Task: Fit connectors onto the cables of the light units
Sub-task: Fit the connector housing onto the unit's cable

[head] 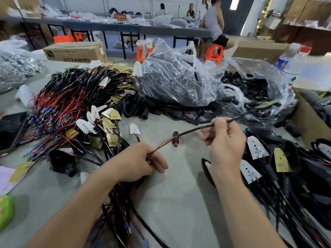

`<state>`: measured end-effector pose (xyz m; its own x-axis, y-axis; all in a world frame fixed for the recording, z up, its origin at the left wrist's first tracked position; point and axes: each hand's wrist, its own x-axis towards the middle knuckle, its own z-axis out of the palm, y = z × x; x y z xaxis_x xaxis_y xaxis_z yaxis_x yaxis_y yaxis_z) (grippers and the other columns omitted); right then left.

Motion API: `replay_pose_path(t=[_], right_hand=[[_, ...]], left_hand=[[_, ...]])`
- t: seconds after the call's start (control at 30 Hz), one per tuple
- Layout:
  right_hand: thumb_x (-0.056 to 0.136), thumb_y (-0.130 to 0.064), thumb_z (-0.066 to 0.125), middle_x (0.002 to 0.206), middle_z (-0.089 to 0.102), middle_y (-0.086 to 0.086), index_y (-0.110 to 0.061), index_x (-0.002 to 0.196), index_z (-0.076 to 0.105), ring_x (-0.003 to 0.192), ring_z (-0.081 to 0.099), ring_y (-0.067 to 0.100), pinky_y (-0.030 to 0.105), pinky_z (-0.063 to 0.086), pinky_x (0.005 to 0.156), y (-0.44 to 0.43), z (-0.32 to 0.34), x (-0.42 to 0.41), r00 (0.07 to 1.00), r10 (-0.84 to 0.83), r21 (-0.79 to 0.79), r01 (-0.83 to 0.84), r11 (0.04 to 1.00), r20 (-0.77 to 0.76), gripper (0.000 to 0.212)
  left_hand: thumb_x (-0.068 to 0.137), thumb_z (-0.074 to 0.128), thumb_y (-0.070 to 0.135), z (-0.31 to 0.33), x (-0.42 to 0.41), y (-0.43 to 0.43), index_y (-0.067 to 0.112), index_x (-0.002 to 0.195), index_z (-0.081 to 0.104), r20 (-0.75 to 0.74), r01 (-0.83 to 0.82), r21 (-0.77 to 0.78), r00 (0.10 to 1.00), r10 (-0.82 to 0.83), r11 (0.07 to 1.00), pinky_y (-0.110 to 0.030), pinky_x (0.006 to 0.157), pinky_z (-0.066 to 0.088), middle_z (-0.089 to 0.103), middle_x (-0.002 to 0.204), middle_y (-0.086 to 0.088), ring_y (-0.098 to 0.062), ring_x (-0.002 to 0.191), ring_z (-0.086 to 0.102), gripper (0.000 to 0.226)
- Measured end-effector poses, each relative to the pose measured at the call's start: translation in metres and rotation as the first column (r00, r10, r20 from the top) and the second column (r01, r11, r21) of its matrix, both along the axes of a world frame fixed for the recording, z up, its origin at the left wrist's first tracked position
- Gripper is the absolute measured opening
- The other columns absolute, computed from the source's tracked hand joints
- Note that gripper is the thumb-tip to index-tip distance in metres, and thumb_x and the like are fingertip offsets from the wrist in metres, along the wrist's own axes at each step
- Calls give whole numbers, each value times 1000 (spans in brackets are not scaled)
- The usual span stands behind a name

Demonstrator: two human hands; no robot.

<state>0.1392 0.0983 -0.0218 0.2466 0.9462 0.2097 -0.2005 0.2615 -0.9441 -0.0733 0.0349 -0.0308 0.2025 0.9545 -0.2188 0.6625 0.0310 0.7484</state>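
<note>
Head view: we note left hand (141,161) pinching the red leads (161,146), right hand (225,140) gripping the black cable (193,130), connector (175,139) threaded between. Next, we judge: slide it home.

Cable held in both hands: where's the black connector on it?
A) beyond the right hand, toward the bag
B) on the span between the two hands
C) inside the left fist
B: the black connector sits on the cable in the open stretch between the left hand, which grips the red and black wire ends, and the right hand, which pinches the black sheath.
</note>
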Motion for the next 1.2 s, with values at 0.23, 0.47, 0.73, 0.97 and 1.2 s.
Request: replay_pose_path(t=[0.23, 0.47, 0.73, 0.97, 1.2], right_hand=[[107, -14, 40, 68, 71, 11, -12, 83, 49, 43, 58, 21, 26, 41, 40, 0, -3, 14, 996, 68, 0, -68, 998, -50, 26], [96, 5, 60, 73, 68, 11, -11, 101, 61, 58, 63, 20, 28, 55, 57, -2, 1, 13, 956, 216, -82, -236, 968, -200, 17], [101, 3, 45, 75, 71, 18, 8, 89, 65, 61, 61, 22, 29, 54, 57, -5, -1, 4, 863, 479, -168, -454, 875, 159, 24], [84, -23, 51, 65, 68, 11, -20, 76, 61, 54, 61, 19, 33, 46, 59, -16, -2, 0, 656, 504, -192, -489, 851, 562, 13], [94, -5, 53, 66, 70, 5, -11, 75, 59, 55, 59, 14, 27, 45, 57, -28, -1, -9, 581, 543, -224, -530, 818, 606, 21]], left_hand=[[74, 79, 25, 22, -23, 2, 38, 117, 71, 57, -15, -160, 998, 25, 987, -28, 95, 52, 78, 99, 12, -3, 94, 71, 46], [95, 69, 22, 20, 24, 28, 21, 75, 77, 112, -71, 62, 992, 64, 996, -27, 73, 49, 75, 81, -6, -12, 71, 66, 22], [85, 75, 29, 25, 25, 38, 21, 117, 73, 82, 224, -167, 974, -213, 960, -23, 69, 51, 74, 87, -1, -2, 73, 60, 34], [90, 63, 55, 25, -14, 101, 18, 117, 64, -127, -589, 414, 718, 685, 694, -39, 91, 52, 70, 106, -2, -27, 103, 65, 46], [84, 59, 53, -11, -13, 126, 22, 95, 69, -369, -580, 383, 618, 694, 719, -34, 71, 46, 72, 93, -3, -34, 95, 68, 34]])
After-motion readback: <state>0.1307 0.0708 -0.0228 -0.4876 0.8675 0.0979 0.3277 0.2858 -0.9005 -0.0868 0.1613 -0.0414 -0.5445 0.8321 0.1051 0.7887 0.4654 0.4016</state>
